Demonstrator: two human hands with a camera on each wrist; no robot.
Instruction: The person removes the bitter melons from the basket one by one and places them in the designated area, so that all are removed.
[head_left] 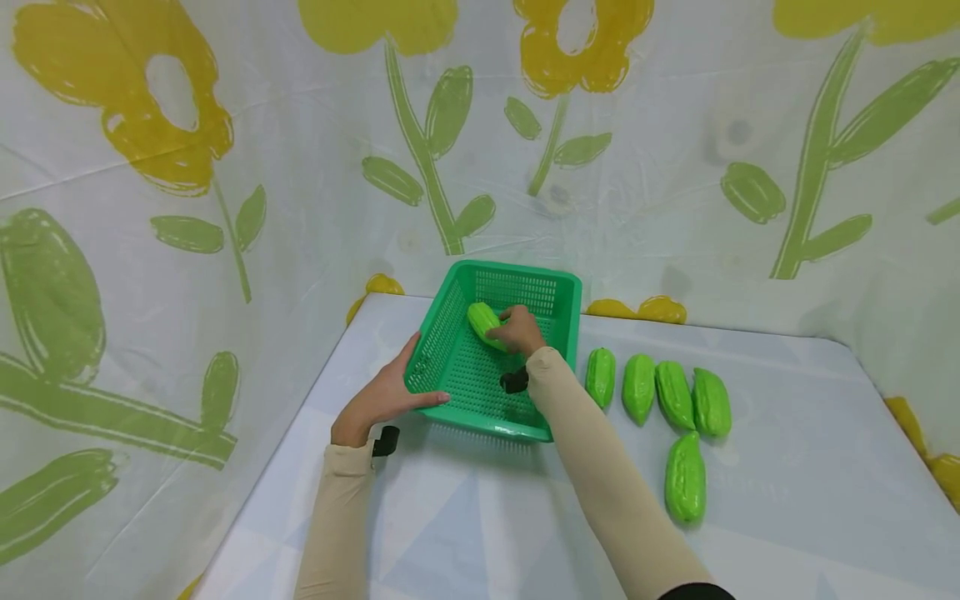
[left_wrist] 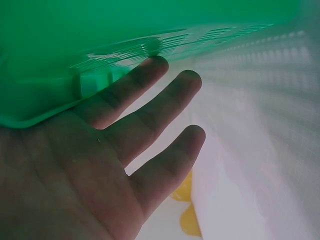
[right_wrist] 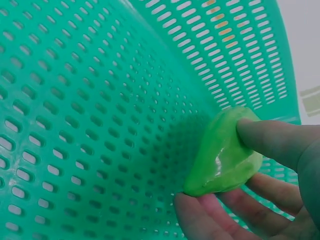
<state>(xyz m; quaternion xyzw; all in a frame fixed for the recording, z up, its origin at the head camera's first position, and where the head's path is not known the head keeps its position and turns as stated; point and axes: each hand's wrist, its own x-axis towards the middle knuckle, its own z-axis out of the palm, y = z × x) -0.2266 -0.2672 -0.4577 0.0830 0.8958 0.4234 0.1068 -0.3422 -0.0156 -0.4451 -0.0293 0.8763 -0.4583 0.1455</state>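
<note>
A green plastic basket stands at the back of the table, its floor and walls perforated. My right hand is inside it and grips a glossy, ridged green bitter melon. In the right wrist view the thumb presses on the bitter melon from above, the fingers curl beneath, and its pointed end is near the basket floor. My left hand is at the basket's near left corner, thumb along the front rim. In the left wrist view its fingers are straight and spread beside the outer wall.
Several more bitter melons lie on the table right of the basket: a row led by one bitter melon, and a nearer bitter melon. A flower-printed cloth hangs behind and along the left of the pale table.
</note>
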